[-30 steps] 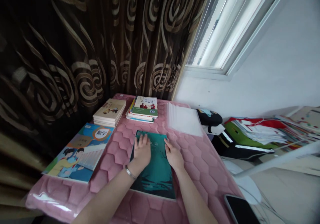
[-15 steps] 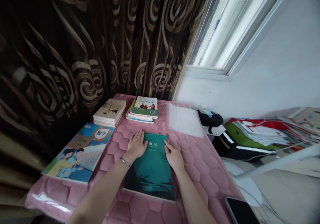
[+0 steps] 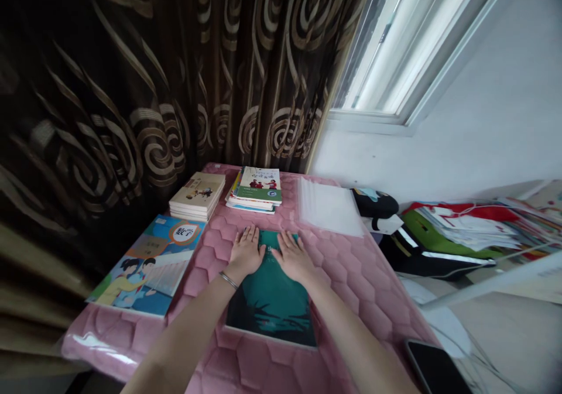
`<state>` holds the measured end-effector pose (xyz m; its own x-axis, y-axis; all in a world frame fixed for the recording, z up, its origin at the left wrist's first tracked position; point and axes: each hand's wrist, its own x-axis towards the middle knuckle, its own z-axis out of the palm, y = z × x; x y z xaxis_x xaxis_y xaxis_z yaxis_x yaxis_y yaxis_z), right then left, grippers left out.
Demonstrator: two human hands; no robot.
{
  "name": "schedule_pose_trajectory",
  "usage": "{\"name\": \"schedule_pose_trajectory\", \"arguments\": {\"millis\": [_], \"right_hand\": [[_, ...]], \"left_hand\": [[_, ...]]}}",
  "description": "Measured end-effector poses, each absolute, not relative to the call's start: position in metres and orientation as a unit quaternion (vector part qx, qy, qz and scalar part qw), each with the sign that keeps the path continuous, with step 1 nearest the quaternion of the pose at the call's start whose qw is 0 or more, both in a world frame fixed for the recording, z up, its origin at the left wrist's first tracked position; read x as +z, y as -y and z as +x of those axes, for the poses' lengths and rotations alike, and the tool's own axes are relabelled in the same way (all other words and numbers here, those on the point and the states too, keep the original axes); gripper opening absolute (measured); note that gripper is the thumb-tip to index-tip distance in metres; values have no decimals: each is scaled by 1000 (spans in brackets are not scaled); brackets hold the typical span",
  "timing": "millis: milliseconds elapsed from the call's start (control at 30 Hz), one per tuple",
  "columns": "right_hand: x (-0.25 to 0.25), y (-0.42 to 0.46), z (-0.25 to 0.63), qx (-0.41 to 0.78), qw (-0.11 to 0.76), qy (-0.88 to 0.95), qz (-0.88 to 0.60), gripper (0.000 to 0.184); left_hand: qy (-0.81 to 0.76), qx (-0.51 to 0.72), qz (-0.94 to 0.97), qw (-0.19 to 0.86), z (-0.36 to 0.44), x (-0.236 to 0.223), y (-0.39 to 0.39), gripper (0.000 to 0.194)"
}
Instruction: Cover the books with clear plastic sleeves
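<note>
A dark teal book point(image 3: 274, 300) lies flat in front of me, its cover facing up. My left hand point(image 3: 248, 250) rests flat over the book's upper left edge, fingers stretched out, a bracelet on the wrist. On the upper right of the cover lies my right hand point(image 3: 293, 256), palm down with fingers extended, hiding part of the title. To the left is a blue mathematics textbook point(image 3: 151, 265) with cartoon children on its cover.
Behind are a stack of beige books point(image 3: 197, 195) and a stack of colourful books point(image 3: 259, 190). Clear plastic sleeves point(image 3: 329, 206) lie at the back right of the pink padded table point(image 3: 351, 271). A phone point(image 3: 434, 365) sits at the front right; a bag point(image 3: 421, 253) is beyond the edge.
My right hand has moved from the book's right edge onto its cover, flattening out. My left hand stays by the upper left edge. The view has shifted slightly.
</note>
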<state>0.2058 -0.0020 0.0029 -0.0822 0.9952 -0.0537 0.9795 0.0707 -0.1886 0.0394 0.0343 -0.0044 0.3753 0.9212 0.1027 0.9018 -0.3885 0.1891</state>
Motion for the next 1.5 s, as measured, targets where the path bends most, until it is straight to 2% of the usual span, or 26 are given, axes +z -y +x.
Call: {"name": "schedule_pose_trajectory", "arguments": {"millis": [267,367,467,667,867,1033,1200,1500], "right_hand": [[-25,4,240,105,100,669,-729,63],[-24,4,236,95,97,667,-733,63],[-21,5,235,92,93,666,-734,63],[-22,5,236,103,93,670,-729,63],[-9,7,231,84,66,653,-750,61],[3,42,185,-9,62,664,-745,54],[-11,99,142,28,113,768,-630,56],[-27,123,190,47,110,708,-696,65]], "left_hand": [[-577,94,811,27,53,3,-28,59],[-594,83,799,38,76,3,-5,63],[-537,88,836,67,86,-3,35,65],[-470,128,873,21,21,-18,90,59],[-482,139,865,-11,-20,-23,95,58],[-483,131,866,-9,-15,-24,95,57],[-473,122,873,-17,-17,-22,93,58],[-516,88,852,-5,-1,-13,96,58]]}}
